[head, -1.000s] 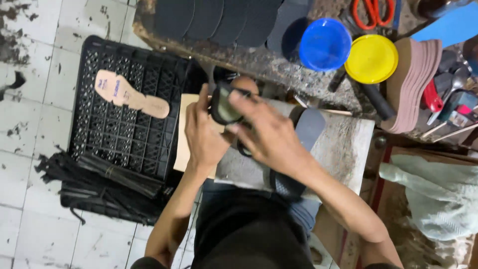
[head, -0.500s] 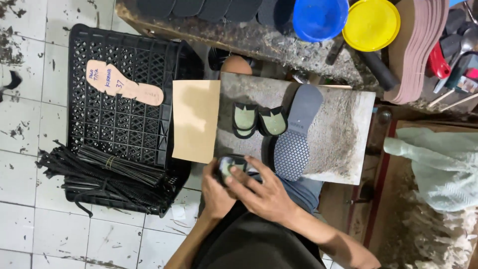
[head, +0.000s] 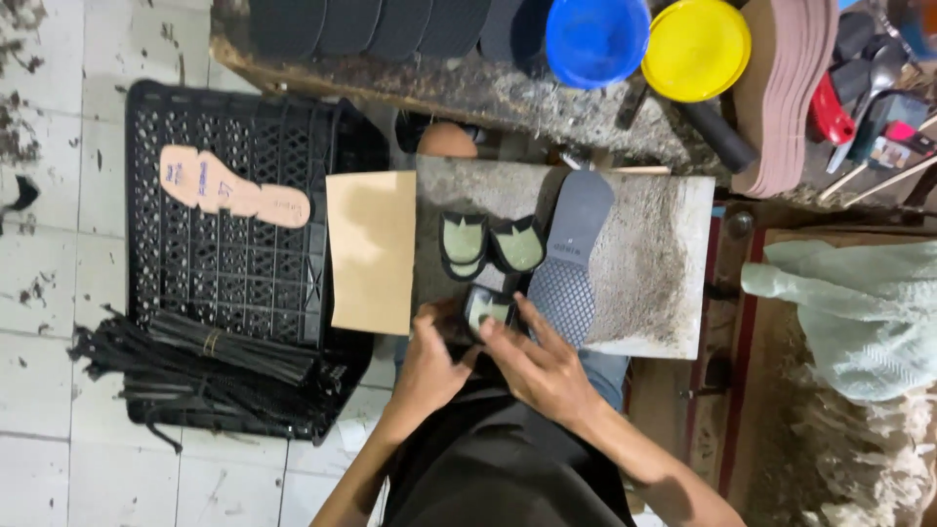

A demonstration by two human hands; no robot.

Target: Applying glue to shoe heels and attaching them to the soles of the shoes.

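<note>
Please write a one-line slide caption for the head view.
Both hands, left hand and right hand, hold a small black piece beside a grey sole.

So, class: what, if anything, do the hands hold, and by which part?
Both the left hand and right hand hold a small dark piece with a pale green face, gripped at its side edges.

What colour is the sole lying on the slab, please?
Dark grey, the sole on the slab; seen in the head view.

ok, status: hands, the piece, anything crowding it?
Left hand and right hand both gripping small black piece at stone slab edge. Two matching pieces and grey sole lie close beside.
</note>
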